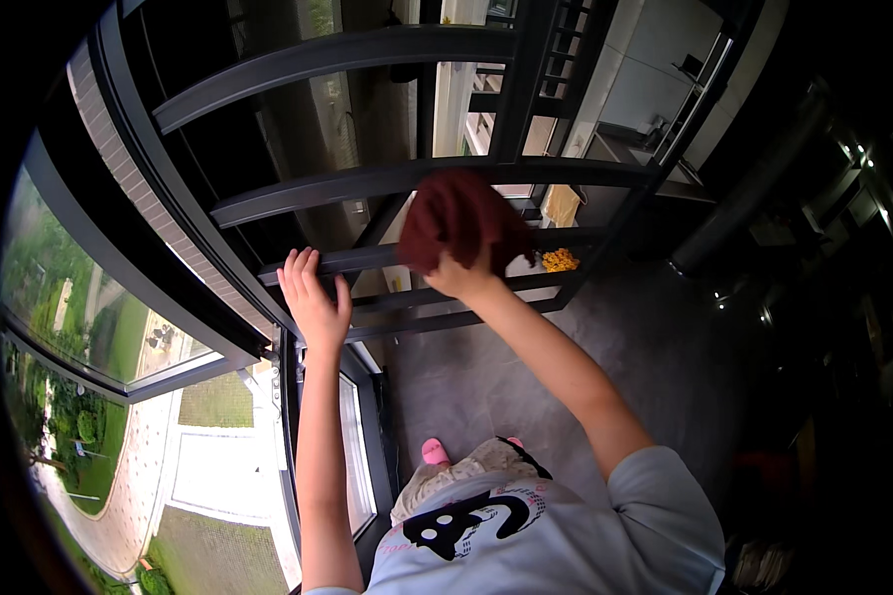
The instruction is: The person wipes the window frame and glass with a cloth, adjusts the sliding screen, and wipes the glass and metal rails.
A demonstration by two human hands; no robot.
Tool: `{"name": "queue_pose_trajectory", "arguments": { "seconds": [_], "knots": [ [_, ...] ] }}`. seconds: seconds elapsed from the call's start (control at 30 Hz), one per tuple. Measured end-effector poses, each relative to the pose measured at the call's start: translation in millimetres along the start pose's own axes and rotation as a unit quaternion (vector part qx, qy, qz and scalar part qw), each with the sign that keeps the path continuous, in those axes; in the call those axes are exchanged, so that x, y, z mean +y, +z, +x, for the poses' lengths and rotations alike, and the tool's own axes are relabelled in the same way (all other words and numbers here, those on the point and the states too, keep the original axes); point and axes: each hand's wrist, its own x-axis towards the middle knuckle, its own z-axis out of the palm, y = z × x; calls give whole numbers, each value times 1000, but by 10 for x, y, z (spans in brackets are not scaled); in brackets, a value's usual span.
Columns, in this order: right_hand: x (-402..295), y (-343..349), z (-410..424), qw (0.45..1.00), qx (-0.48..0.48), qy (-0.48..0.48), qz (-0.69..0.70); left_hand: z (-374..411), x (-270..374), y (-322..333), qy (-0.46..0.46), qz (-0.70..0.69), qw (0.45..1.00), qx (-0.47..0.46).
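Note:
A dark red cloth (pixel 454 216) is bunched in my right hand (pixel 465 277), which presses it over the bars of a dark metal frame (pixel 365 182). The cloth covers part of the bars and some of my fingers. On the left, my left hand (pixel 314 301) lies against the end of a lower bar (pixel 368 259), fingers stretched across it and thumb apart. Gaps between the bars let the room behind show through.
An opened window sash (pixel 178 379) stands at my left, with lawn and paving far below. Behind the bars are yellow flowers (pixel 560 260), a yellow cloth (pixel 562 204) and a kitchen counter (pixel 621 145). Pink slippers (pixel 435 451) are on the dark grey floor (pixel 484 394).

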Motion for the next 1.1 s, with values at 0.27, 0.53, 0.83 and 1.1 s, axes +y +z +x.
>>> {"name": "queue_pose_trajectory", "arguments": {
  "seconds": [0.27, 0.53, 0.83, 1.1],
  "knots": [
    [-499, 44, 541, 994, 40, -67, 77, 20, -43, -123, 21, 6, 999, -42],
    [143, -78, 443, 990, 98, 80, 70, 28, -20, -140, 8, -17, 999, -38],
    [155, -191, 297, 991, 89, 100, 18, 9, -10, -85, -3, -18, 1000, -20],
    [301, -213, 233, 998, 38, 39, -26, 25, 4, -45, -7, -27, 1000, -2]
  ]
}}
